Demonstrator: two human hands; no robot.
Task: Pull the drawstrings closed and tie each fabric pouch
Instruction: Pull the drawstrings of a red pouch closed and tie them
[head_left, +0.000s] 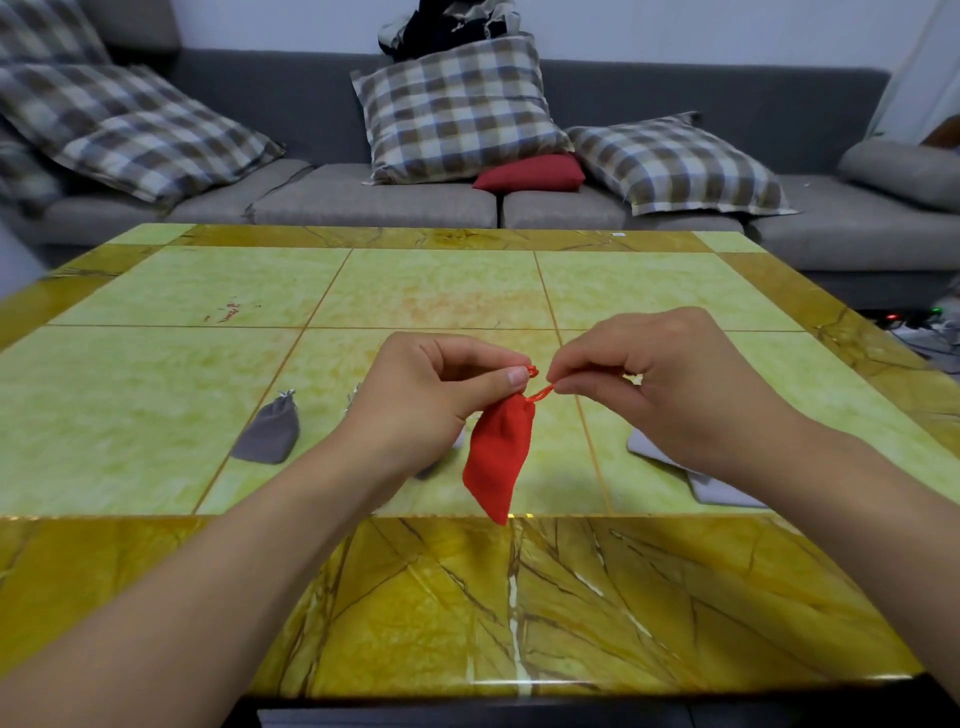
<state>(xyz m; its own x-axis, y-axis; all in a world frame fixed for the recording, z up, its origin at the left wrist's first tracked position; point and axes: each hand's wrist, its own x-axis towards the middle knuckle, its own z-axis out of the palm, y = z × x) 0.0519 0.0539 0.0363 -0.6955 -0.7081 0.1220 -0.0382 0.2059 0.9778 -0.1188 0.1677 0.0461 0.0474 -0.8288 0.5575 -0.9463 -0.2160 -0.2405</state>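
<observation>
Living room, grey sofa (363, 200) with plaid cushions behind a yellow-green tiled worktop (431, 291). Red pouch (498, 457) hangs in the air above the near-centre of the worktop, not resting on it, held up by its strings alone. Mouth is already gathered tight, so this looks like the tying stage. Left hand (431, 395) pinches one red drawstring (540, 392) end at the neck, thumb against forefinger; right hand (654, 384) pinches the other end, fingers curled in. Hands sit close together, likely to keep the cord short for forming a knot. Long axis of the pouch runs roughly vertical, tilted slightly: neck up and toward the right hand, closed bottom corner pointing down toward the person. Grey pouch (267, 431) lies flat to the left, mouth away from the person. Another grey one is mostly hidden behind the left wrist. Pale grey fabric (717, 491) lies under the right forearm; what it is I cannot tell.
</observation>
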